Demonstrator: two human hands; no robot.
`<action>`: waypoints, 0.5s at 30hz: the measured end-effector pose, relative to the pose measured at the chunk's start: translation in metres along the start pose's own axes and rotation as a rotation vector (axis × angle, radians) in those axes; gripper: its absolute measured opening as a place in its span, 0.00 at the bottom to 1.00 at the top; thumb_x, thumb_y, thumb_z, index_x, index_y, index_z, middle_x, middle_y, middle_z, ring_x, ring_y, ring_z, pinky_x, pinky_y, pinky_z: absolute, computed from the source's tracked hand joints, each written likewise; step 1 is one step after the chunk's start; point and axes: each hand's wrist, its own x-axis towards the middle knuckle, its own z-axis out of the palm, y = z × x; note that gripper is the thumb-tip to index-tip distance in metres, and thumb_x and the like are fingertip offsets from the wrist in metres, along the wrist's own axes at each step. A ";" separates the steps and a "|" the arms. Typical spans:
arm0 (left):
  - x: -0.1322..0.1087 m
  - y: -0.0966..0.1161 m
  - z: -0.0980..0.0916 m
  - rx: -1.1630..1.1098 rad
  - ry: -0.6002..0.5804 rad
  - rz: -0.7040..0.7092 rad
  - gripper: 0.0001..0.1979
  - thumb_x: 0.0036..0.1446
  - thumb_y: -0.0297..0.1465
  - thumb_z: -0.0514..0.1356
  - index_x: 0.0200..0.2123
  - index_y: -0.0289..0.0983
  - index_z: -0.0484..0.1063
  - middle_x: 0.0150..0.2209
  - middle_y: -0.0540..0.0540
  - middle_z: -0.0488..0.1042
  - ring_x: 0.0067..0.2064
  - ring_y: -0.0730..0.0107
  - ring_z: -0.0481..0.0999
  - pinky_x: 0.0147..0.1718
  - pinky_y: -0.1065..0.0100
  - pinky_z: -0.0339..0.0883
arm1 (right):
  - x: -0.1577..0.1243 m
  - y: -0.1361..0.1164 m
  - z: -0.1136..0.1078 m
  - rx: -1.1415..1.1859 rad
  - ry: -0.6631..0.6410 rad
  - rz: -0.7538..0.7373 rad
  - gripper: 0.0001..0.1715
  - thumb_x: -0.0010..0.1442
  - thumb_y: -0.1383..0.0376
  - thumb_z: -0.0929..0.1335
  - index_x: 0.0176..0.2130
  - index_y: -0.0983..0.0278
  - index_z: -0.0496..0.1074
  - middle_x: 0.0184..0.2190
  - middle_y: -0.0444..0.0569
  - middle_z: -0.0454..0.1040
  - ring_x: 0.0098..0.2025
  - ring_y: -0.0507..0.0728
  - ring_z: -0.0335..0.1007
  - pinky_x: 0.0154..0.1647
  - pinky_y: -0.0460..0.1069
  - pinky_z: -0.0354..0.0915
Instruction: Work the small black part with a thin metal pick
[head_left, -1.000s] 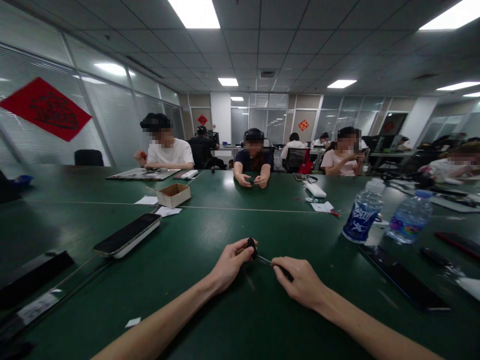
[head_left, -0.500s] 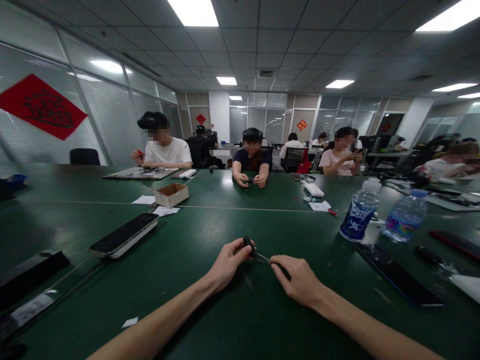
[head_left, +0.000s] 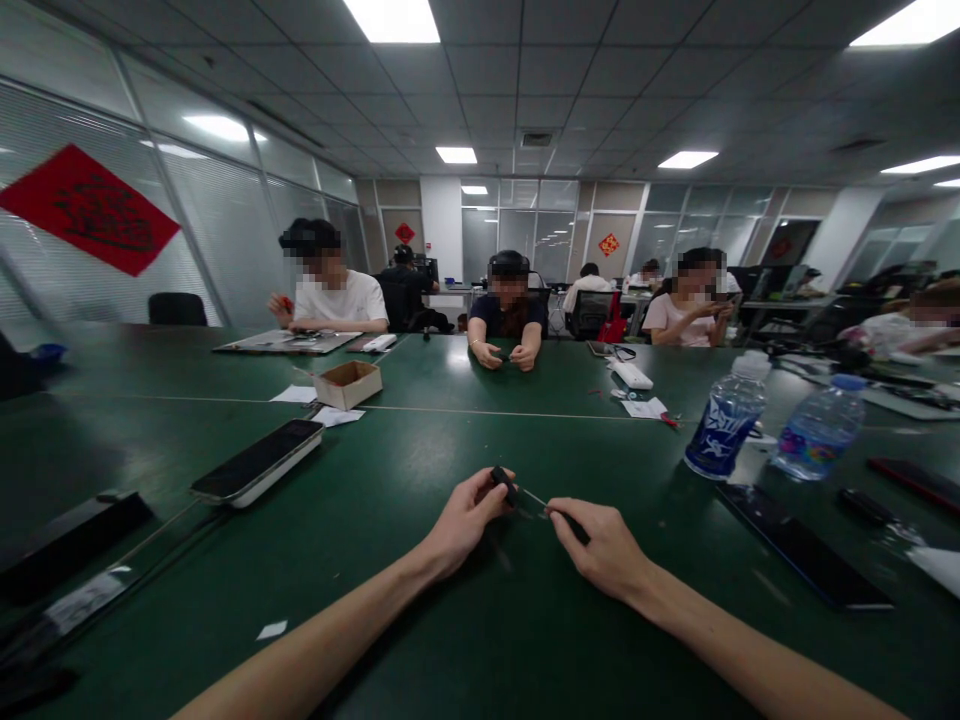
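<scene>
Both forearms reach in from the bottom edge over a green table (head_left: pixel 420 640). The two hands sit close together but not touching. The left hand (head_left: pixel 466 525) pinches a small black piece (head_left: pixel 504 486) between thumb and fingers, and the right hand (head_left: pixel 600 550) grips a thin tool (head_left: pixel 534 498) with a dark handle. Its bare metal shaft points across the gap at the black piece; whether the tip touches it is too small to tell.

A white paper scrap (head_left: pixel 271 630) lies just below the left forearm. To the left is a phone in a white case (head_left: pixel 255 475); to the right, a dark tablet (head_left: pixel 802 548) lies flat near two water bottles (head_left: pixel 726 420) (head_left: pixel 821 430). Farther off are an open cardboard box (head_left: pixel 347 384) and loose papers (head_left: pixel 336 416).

Across the table, a co-worker in a dark top (head_left: pixel 508 318) holds both hands together over something small — others sit along the far side, and a red diamond banner (head_left: pixel 90 210) hangs on the blinds.
</scene>
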 end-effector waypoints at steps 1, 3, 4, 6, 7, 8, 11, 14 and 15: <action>0.000 0.000 0.000 -0.014 0.015 0.003 0.19 0.58 0.39 0.57 0.49 0.36 0.67 0.43 0.41 0.70 0.46 0.62 0.70 0.48 0.59 0.64 | 0.000 -0.001 0.000 -0.008 -0.016 -0.008 0.14 0.66 0.65 0.60 0.48 0.63 0.69 0.38 0.48 0.74 0.36 0.54 0.71 0.38 0.49 0.67; 0.000 0.000 0.000 -0.034 0.029 0.005 0.20 0.58 0.39 0.57 0.51 0.36 0.66 0.43 0.42 0.69 0.46 0.62 0.70 0.49 0.58 0.64 | -0.001 -0.002 -0.001 -0.021 -0.035 -0.014 0.14 0.65 0.65 0.60 0.48 0.63 0.70 0.37 0.48 0.74 0.35 0.54 0.71 0.37 0.48 0.67; -0.001 0.000 0.000 -0.039 0.030 0.001 0.21 0.57 0.40 0.58 0.51 0.37 0.66 0.43 0.42 0.69 0.46 0.62 0.70 0.49 0.58 0.64 | -0.001 -0.002 -0.001 -0.025 -0.043 -0.015 0.14 0.65 0.65 0.60 0.48 0.63 0.70 0.36 0.48 0.74 0.34 0.53 0.71 0.36 0.48 0.67; -0.001 0.001 0.001 -0.040 0.030 -0.005 0.21 0.57 0.40 0.58 0.52 0.37 0.66 0.43 0.42 0.69 0.46 0.62 0.69 0.49 0.58 0.65 | 0.000 -0.002 -0.001 -0.035 -0.058 -0.016 0.14 0.66 0.65 0.60 0.48 0.63 0.70 0.35 0.47 0.74 0.33 0.53 0.70 0.35 0.47 0.66; -0.001 0.002 0.001 -0.037 0.028 -0.007 0.21 0.57 0.39 0.58 0.52 0.37 0.66 0.43 0.42 0.69 0.47 0.62 0.69 0.49 0.58 0.65 | 0.000 -0.002 -0.001 -0.041 -0.064 -0.016 0.14 0.66 0.65 0.60 0.48 0.63 0.70 0.34 0.47 0.74 0.32 0.53 0.70 0.34 0.47 0.66; -0.001 0.002 0.001 -0.034 0.027 -0.007 0.21 0.57 0.39 0.58 0.53 0.38 0.65 0.43 0.42 0.69 0.47 0.62 0.69 0.50 0.58 0.65 | 0.000 -0.002 0.000 -0.047 -0.068 -0.017 0.14 0.66 0.65 0.60 0.47 0.63 0.70 0.34 0.47 0.73 0.32 0.53 0.70 0.34 0.47 0.66; -0.001 0.003 0.001 -0.012 0.025 -0.002 0.21 0.57 0.39 0.58 0.52 0.37 0.66 0.44 0.42 0.69 0.47 0.62 0.69 0.50 0.59 0.64 | 0.000 -0.001 0.001 -0.065 -0.070 -0.022 0.14 0.66 0.65 0.60 0.47 0.63 0.70 0.33 0.48 0.73 0.31 0.53 0.69 0.34 0.48 0.65; -0.001 0.004 0.001 0.040 0.014 0.001 0.20 0.56 0.39 0.59 0.50 0.36 0.67 0.44 0.42 0.70 0.46 0.62 0.70 0.49 0.61 0.64 | -0.001 0.001 0.003 -0.080 -0.067 -0.025 0.14 0.66 0.64 0.60 0.47 0.63 0.70 0.33 0.48 0.73 0.31 0.53 0.69 0.34 0.48 0.65; -0.001 0.004 0.000 0.058 0.009 0.001 0.20 0.56 0.38 0.59 0.50 0.36 0.68 0.44 0.42 0.70 0.46 0.62 0.70 0.48 0.62 0.64 | -0.001 0.001 0.003 -0.085 -0.067 -0.025 0.14 0.66 0.64 0.60 0.47 0.63 0.70 0.33 0.48 0.73 0.31 0.53 0.69 0.34 0.48 0.65</action>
